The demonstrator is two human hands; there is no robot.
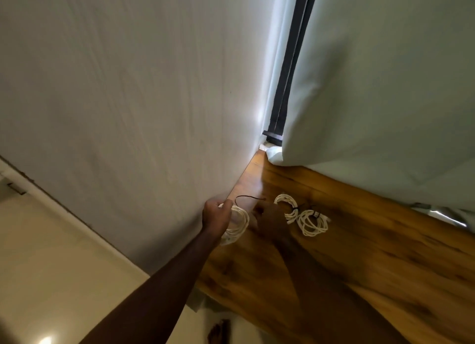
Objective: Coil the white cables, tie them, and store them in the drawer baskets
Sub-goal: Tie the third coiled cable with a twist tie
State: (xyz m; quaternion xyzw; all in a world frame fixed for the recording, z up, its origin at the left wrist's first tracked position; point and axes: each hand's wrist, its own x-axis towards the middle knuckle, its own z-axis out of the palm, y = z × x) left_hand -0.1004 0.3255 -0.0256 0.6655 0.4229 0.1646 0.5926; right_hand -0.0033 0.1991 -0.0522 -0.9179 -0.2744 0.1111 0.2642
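Observation:
My left hand (216, 214) grips a coiled white cable (237, 224), holding it above the left end of the wooden tabletop (347, 253). A thin black tie (248, 198) arcs from that hand toward my right hand (267, 215), which is motion-blurred beside the coil with its fingers near the tie's free end. Whether the right hand pinches the tie is unclear. Two more coiled white cables lie on the wood to the right, one (286, 206) and another (312, 221), each bound with a black tie. No drawer baskets are in view.
A white wall (115, 99) runs along the table's left edge. White curtains (385, 86) and a dark window frame (288, 74) stand behind the table. Pale tiled floor (51, 253) lies lower left. A shiny object (437, 215) pokes out at the curtain's hem.

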